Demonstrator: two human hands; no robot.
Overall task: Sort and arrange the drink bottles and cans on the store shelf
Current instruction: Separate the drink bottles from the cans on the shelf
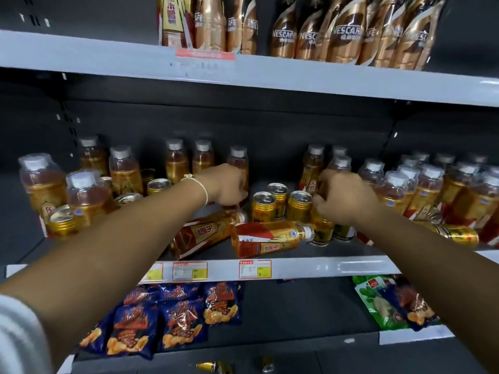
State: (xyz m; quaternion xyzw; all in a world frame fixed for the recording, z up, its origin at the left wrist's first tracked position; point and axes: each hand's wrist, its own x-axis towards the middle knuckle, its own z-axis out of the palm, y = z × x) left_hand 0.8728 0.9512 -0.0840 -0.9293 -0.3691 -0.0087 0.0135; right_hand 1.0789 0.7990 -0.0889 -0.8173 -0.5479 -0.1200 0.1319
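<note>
Amber drink bottles with white caps and gold cans are mixed on the middle shelf. Two bottles lie on their sides at the front, one left of the other. Three gold cans stand behind them. My left hand reaches in above the left lying bottle, its fingers curled downward in front of a standing bottle; what it holds is hidden. My right hand grips a standing bottle beside the cans.
More bottles stand at the left and crowd the right. A can lies at the right front, another stands at the left. Coffee bottles fill the upper shelf. Snack bags lie on the lower one.
</note>
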